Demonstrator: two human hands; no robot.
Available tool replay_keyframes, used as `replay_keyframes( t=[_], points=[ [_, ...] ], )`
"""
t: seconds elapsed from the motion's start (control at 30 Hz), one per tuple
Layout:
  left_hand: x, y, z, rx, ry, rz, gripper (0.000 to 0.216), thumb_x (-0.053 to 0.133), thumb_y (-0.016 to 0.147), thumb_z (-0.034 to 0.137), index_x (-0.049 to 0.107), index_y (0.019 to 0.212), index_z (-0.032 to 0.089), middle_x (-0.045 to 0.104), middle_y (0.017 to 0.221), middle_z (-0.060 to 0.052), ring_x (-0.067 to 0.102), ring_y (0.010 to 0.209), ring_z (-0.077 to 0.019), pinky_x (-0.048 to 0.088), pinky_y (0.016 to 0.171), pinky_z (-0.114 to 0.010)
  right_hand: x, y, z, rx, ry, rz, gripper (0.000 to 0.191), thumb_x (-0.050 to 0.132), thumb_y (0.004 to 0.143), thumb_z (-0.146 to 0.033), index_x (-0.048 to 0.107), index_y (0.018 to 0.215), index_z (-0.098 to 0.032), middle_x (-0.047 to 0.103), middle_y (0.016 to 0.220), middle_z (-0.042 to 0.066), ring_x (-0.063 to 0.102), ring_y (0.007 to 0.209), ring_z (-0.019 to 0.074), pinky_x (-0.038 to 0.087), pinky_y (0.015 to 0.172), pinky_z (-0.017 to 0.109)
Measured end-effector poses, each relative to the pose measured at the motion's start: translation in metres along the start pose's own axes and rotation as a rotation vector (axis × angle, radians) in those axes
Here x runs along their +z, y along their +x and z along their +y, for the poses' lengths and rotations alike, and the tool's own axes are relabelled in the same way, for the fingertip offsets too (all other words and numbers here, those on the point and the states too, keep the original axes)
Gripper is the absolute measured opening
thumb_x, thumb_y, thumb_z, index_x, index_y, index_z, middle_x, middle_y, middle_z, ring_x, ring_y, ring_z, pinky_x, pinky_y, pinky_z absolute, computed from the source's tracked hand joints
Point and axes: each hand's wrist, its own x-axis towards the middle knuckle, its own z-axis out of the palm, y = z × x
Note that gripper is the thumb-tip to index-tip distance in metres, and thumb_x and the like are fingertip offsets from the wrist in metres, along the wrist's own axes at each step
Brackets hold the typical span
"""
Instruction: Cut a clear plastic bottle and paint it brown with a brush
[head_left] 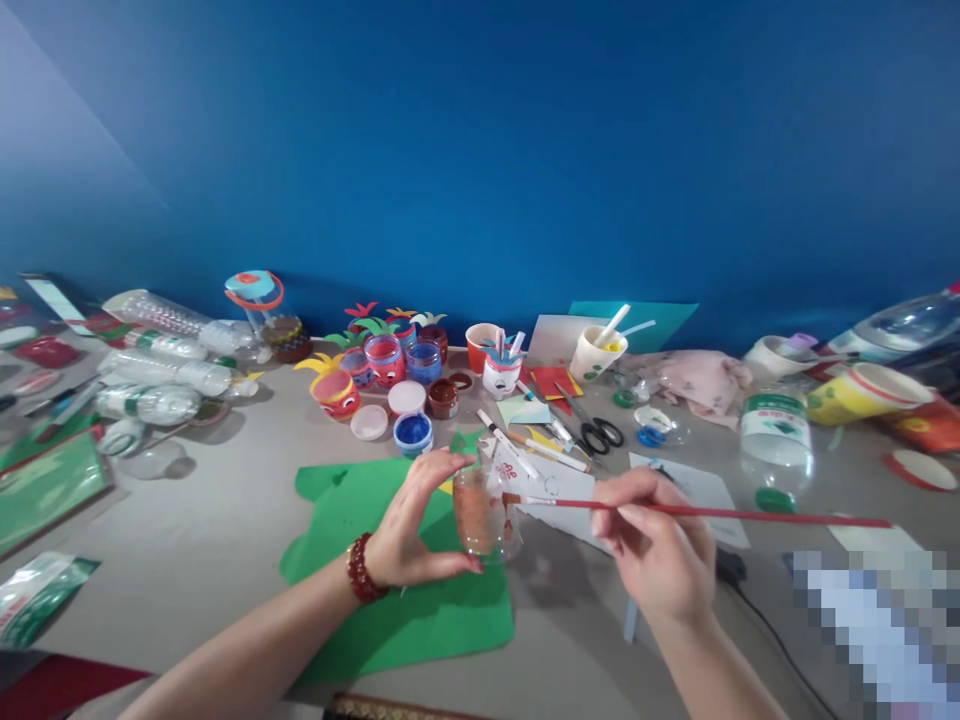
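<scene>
My left hand (401, 530), with a red bead bracelet at the wrist, grips a small transparent plastic cup (474, 518) between thumb and fingers. Brown-orange paint covers part of the cup's wall. A long red paintbrush (750, 514) is pinched in my right hand (664, 550). Its brown-stained tip meets the cup's right side. Below the cup lies a sheet of green paper (337, 560). Just beyond stand an open jar of brown paint (443, 400) and an open jar of blue paint (413, 434).
Several decorated cups (385, 360) with paper leaves stand near the blue wall. Scissors (598, 434) and markers (555, 455) lie behind the cup. Plastic bottles (169, 372) fill the left side; a cut bottle (776, 450) stands right. A cable (772, 630) runs along the right.
</scene>
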Motion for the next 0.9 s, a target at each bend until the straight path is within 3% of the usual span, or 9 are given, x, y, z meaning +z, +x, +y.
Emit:
replay_keyframes(
  t=[0.13,0.33,0.53,0.77,0.9],
  points=[
    [0.0,0.0,-0.001,0.01,-0.003,0.007,0.098,0.076,0.072,0.063,0.033,0.149,0.019,0.059,0.134,-0.02,0.054,0.128,-0.0375,0.042,0.107,-0.057,0.001,0.001,-0.002,-0.03,0.041,0.011,0.012,0.06,0.072,-0.016,0.071,0.067,-0.019,0.061,0.046,0.002,0.054,0.041,0.0128,0.036,0.036,0.018],
    [0.0,0.001,-0.001,0.038,0.01,-0.005,0.097,0.075,0.074,0.062,0.033,0.149,0.018,0.059,0.133,-0.021,0.055,0.126,-0.0364,0.042,0.107,-0.058,0.01,-0.006,0.002,0.066,0.019,-0.051,0.01,0.064,0.076,-0.018,0.073,0.071,-0.019,0.068,0.054,0.003,0.056,0.041,0.0114,0.038,0.036,0.016],
    [0.0,0.001,-0.001,0.015,0.022,-0.005,0.096,0.075,0.074,0.062,0.033,0.148,0.019,0.059,0.133,-0.02,0.054,0.126,-0.0367,0.043,0.106,-0.058,0.003,0.0,0.001,-0.011,0.016,0.033,0.013,0.06,0.072,-0.016,0.071,0.068,-0.019,0.064,0.048,0.002,0.055,0.042,0.0106,0.039,0.038,0.015],
    [0.001,0.0,-0.001,0.046,0.017,-0.018,0.096,0.077,0.074,0.059,0.033,0.149,0.018,0.059,0.133,-0.021,0.054,0.128,-0.0358,0.041,0.109,-0.058,0.01,-0.008,0.006,0.03,0.015,-0.085,0.012,0.062,0.077,-0.016,0.073,0.075,-0.02,0.068,0.056,0.003,0.058,0.045,0.0112,0.041,0.039,0.015],
    [0.0,0.001,-0.001,0.044,0.021,-0.013,0.096,0.076,0.074,0.059,0.033,0.149,0.018,0.06,0.133,-0.02,0.053,0.128,-0.0353,0.04,0.109,-0.058,0.007,-0.005,0.005,0.004,-0.003,-0.016,0.013,0.06,0.076,-0.016,0.072,0.071,-0.02,0.066,0.053,0.002,0.058,0.046,0.0112,0.041,0.04,0.015]
  ],
)
